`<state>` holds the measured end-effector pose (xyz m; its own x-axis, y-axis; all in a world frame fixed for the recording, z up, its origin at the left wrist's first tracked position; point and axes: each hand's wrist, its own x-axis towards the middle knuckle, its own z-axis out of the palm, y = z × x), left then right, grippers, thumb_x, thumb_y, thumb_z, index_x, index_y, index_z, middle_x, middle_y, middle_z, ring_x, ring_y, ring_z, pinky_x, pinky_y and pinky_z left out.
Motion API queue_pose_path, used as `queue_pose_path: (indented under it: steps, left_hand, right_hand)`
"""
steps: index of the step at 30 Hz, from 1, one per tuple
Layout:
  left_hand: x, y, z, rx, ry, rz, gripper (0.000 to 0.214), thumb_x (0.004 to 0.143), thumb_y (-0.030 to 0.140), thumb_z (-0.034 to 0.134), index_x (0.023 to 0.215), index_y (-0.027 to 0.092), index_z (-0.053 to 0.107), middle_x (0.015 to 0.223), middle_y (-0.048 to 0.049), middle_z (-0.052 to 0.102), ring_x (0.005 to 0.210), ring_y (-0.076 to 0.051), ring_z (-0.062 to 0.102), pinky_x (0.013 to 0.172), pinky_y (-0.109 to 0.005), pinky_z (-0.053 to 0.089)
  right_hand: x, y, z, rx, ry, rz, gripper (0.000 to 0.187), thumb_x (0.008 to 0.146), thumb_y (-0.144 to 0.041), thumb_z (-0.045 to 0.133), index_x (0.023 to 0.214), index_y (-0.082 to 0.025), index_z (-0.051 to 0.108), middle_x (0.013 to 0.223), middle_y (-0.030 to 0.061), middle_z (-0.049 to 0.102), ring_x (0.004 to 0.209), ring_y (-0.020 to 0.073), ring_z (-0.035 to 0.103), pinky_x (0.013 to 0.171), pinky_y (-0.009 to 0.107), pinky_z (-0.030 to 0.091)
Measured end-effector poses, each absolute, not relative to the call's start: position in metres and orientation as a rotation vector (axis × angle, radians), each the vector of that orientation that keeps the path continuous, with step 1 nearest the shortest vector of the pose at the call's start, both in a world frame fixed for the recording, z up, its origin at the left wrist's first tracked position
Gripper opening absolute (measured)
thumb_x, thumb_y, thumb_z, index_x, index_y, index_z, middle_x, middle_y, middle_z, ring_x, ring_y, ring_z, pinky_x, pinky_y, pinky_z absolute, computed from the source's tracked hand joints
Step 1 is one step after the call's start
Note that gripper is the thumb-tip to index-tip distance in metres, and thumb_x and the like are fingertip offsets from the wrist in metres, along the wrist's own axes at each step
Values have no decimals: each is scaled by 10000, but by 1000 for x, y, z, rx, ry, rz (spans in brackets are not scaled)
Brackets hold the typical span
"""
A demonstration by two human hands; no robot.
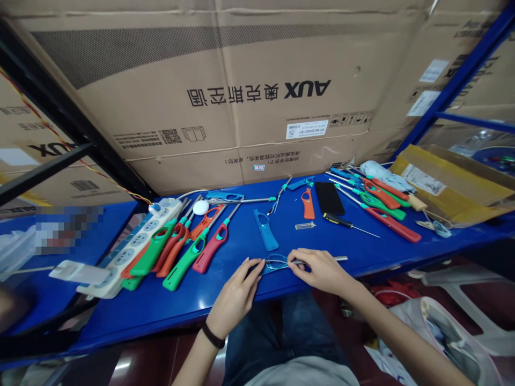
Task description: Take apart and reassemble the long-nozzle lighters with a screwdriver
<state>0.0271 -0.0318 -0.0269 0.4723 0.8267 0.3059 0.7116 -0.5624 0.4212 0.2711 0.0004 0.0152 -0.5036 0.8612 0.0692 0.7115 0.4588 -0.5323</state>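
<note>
Both my hands rest at the front edge of the blue bench (169,305). Between them lies a blue long-nosed lighter shell (277,262) with a metal tube sticking out to the right. My left hand (235,296) pinches its left end with curled fingers. My right hand (319,269) is closed over its right part where the tube starts. Just behind lies a loose blue lighter shell half (265,230). A small clear part (304,225) and a black-handled screwdriver (341,221) lie further back right.
A heap of green, red and orange lighters (181,249) lies left beside a white power strip (132,249). More lighters (382,203) lie back right, near a black phone (329,197) and an orange shell (308,205). Big cardboard boxes (241,80) stand behind. A bag (442,332) sits lower right.
</note>
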Motion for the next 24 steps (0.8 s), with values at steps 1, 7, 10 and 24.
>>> queue_pose_path:
  steps: [1, 7, 10, 24]
  left_hand:
    - [27, -32, -26, 2499, 1331, 697, 420, 948, 187, 396, 1358, 271, 440, 1321, -53, 540, 1268, -237, 476, 1010, -393, 483]
    - [26, -29, -23, 2580, 1278, 684, 419, 951, 180, 378, 1356, 270, 438, 1280, -49, 574, 1236, -223, 509, 1073, -473, 407]
    - [24, -28, -24, 2545, 1261, 713, 418, 954, 180, 376, 1356, 277, 433, 1277, -45, 579, 1222, -205, 523, 1080, -467, 398]
    - [24, -30, -20, 2545, 1252, 610, 415, 922, 107, 374, 1270, 293, 502, 1274, -52, 536, 1238, -217, 485, 1072, -471, 397]
  right_hand:
    - [271, 0, 16, -1337, -2385, 641, 142, 897, -257, 454, 862, -249, 591, 762, -24, 625, 621, 119, 561, 587, 225, 352]
    - [271, 0, 17, -1339, -2368, 639, 146, 917, -304, 456, 900, -253, 592, 815, -17, 651, 665, 129, 600, 609, 234, 387]
    - [271, 2, 14, -1327, -2353, 634, 159, 927, -342, 463, 941, -256, 596, 890, 1, 663, 741, 144, 625, 670, 248, 428]
    - [274, 3, 8, -1247, -2346, 640, 125, 920, -269, 489, 949, -262, 611, 910, -6, 656, 764, 135, 622, 708, 233, 446]
